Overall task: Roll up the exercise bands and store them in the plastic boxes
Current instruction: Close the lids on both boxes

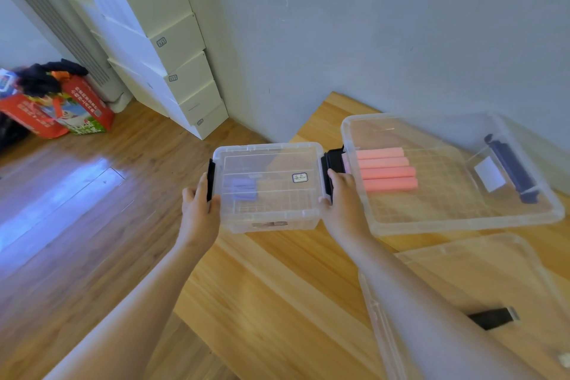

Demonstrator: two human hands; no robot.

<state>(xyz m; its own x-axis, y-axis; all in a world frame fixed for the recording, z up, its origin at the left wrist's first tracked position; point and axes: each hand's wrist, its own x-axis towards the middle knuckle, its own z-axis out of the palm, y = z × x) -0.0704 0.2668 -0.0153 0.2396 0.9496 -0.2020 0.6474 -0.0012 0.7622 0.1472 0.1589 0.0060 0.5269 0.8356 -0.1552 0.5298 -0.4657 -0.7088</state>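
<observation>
Over the table's [277, 287] edge, left hand [197, 210] and right hand [344, 200] hold the small box [268, 163] by its latched ends, fingers [336, 176] curled round; likely light, rigid, slippery.

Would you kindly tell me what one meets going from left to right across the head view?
In order: red shopping bags → left hand → small lidded box → right hand → pink rolled bands → black latch.

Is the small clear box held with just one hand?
No, the left hand and right hand grip the small box at opposite ends.
</observation>
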